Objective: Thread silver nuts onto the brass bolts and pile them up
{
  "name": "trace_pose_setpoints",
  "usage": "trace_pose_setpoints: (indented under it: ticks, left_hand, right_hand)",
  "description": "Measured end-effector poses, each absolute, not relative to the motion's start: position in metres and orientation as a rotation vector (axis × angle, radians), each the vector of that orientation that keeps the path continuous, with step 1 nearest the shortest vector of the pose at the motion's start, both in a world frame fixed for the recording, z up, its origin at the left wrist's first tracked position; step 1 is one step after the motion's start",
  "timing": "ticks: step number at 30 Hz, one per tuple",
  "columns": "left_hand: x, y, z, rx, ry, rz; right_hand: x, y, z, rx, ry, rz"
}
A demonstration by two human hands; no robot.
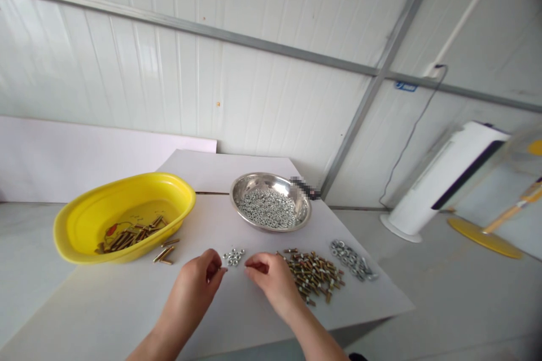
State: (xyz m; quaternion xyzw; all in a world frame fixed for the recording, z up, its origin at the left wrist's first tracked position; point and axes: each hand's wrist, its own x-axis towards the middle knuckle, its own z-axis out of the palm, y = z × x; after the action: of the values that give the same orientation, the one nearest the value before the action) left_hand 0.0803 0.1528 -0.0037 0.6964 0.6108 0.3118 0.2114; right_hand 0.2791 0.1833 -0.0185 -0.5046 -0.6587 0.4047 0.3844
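Left hand (188,293) curled just beside small nut cluster (233,257), lower centre; right hand (271,281) near brass bolts (314,277). Neither clearly clenched; any held piece too small to tell. Risk: careless knuckle scatters loose nuts, rolling them off table (105,304).

Place: a plain prefab workroom, closer to a small workshop than a home or office; walls (127,67) of white ribbed panelling, with grey metal trim strips (212,34) along the joints; floor (444,293) bare and grey; a wall socket (431,70) with a black cord (417,124) hanging from it; a white tower fan (444,180) on the floor; on a white table (105,304), loose bolts (313,276) and nuts (351,259) in piles, more in a steel bowl (271,180) and a yellow plastic basin (84,214).
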Motion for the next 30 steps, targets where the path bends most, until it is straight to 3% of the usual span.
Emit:
trace_pose_setpoints:
  ticks: [4,7,10,30]
  left_hand:
    - [0.087,0.15,0.007,1.571,1.294,1.222]
    - [0.092,0.148,0.008,1.413,1.087,1.294]
    - [0.095,0.147,0.007,1.352,1.025,1.298]
    - [0.1,0.137,0.021,0.829,0.801,1.062]
  right_hand:
    - [0.281,0.175,-0.008,-1.128,-1.405,1.356]
    - [0.281,0.166,0.002,-0.88,-1.011,1.704]
    - [0.281,0.162,0.007,-0.787,-0.883,1.807]
    - [0.291,0.154,0.03,-0.906,-1.755,0.75]
